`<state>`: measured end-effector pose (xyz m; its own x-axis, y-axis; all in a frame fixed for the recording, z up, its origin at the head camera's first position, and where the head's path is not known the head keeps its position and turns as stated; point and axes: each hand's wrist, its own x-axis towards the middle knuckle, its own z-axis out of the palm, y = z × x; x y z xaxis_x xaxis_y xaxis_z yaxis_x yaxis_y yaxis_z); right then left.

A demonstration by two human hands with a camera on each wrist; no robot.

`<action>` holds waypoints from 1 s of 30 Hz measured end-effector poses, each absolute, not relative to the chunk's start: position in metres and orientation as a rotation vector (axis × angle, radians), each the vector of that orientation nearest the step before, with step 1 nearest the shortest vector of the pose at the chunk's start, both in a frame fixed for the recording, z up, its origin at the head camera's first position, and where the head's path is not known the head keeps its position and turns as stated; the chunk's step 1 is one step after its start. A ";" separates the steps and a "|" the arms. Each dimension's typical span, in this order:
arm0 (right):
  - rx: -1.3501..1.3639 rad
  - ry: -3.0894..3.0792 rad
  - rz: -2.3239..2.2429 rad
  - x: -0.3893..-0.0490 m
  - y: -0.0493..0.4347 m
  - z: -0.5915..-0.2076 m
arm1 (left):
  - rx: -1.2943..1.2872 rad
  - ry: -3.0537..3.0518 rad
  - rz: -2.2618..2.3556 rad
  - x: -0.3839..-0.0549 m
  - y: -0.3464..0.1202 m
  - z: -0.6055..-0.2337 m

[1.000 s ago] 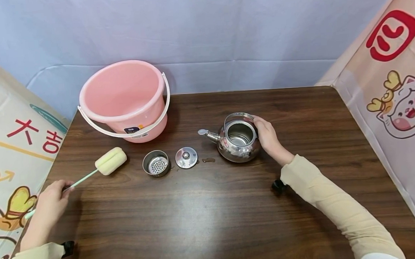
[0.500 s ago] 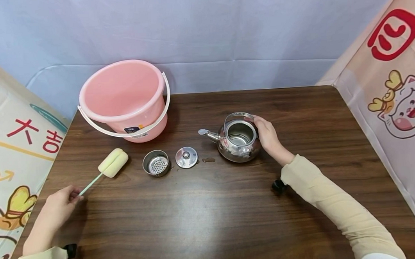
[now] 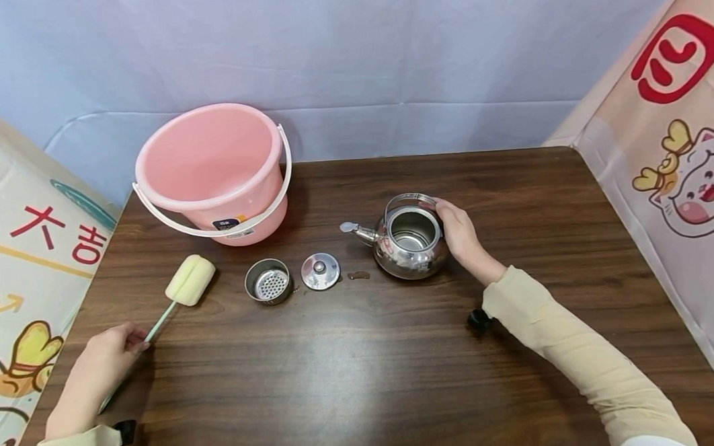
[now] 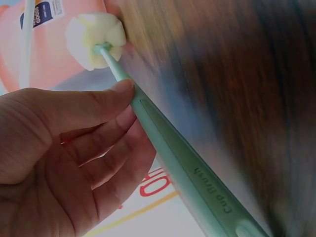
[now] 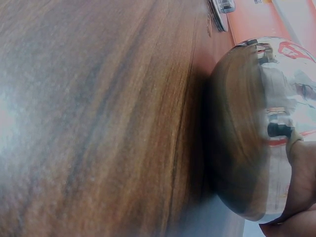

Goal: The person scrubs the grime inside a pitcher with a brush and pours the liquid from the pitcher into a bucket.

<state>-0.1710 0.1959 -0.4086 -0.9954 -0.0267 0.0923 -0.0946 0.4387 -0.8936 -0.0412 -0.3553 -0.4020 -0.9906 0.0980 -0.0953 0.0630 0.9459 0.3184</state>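
My left hand (image 3: 106,357) pinches the pale green handle of a cup brush (image 4: 182,168) between thumb and fingers. "Cup Brush" is moulded on that handle. The brush's pale yellow sponge head (image 3: 190,280) points away, low over the left side of the table. At the right, a shiny steel kettle (image 3: 410,257) stands upright, lidless, with its spout to the left and its bail handle raised. My right hand (image 3: 462,241) holds it by its right side, near the handle's base; some fingers are hidden behind it. In the right wrist view the thumb lies on the kettle's body (image 5: 247,133).
A pink bucket (image 3: 223,220) with a white handle stands at the back left. Between sponge and kettle lie a perforated steel strainer (image 3: 270,283) and the kettle's lid (image 3: 320,272). A small wet spot (image 3: 358,275) shows beside the lid. Cloth backdrops surround the table (image 3: 353,371).
My left hand has moved right and toward me, turning the brush so its handle points more steeply. The sponge shifted slightly right, then back left. The right hand and kettle have stayed put.
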 end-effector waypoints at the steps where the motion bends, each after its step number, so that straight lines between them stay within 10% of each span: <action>1: 0.103 -2.618 1.614 -0.171 0.196 -0.409 | 0.124 2.987 0.482 -0.041 -0.355 -0.402; 30: 0.140 -2.576 1.639 -0.170 0.195 -0.407 | 0.519 3.266 0.406 -0.073 -0.252 -0.352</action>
